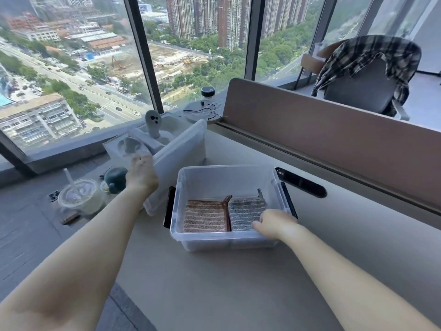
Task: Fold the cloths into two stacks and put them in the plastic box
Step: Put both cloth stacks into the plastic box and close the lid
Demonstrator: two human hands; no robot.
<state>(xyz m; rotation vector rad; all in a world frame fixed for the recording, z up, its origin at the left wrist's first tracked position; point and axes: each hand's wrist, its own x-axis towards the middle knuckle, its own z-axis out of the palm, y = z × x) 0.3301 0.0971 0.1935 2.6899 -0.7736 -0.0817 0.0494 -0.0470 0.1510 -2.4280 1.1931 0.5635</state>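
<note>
A clear plastic box point(181, 225) stands on the table in the middle of the head view. Inside it lie two folded stacks side by side: a brown striped cloth stack point(205, 216) on the left and a grey striped cloth stack point(245, 211) on the right. My right hand point(274, 223) rests on the box's near right rim, fingers touching the grey stack's near edge. My left hand point(142, 174) reaches to the box's translucent lid point(179, 158), which leans upright to the left of the box, and grips its top edge.
A white foam tray with a grey ghost-shaped figure point(152, 123) stands behind the lid. An iced drink cup point(78, 197) and a teal toy point(115, 179) sit on the left ledge. A brown divider point(334, 139) runs along the table's far side; a chair with a plaid shirt point(367, 65) stands beyond.
</note>
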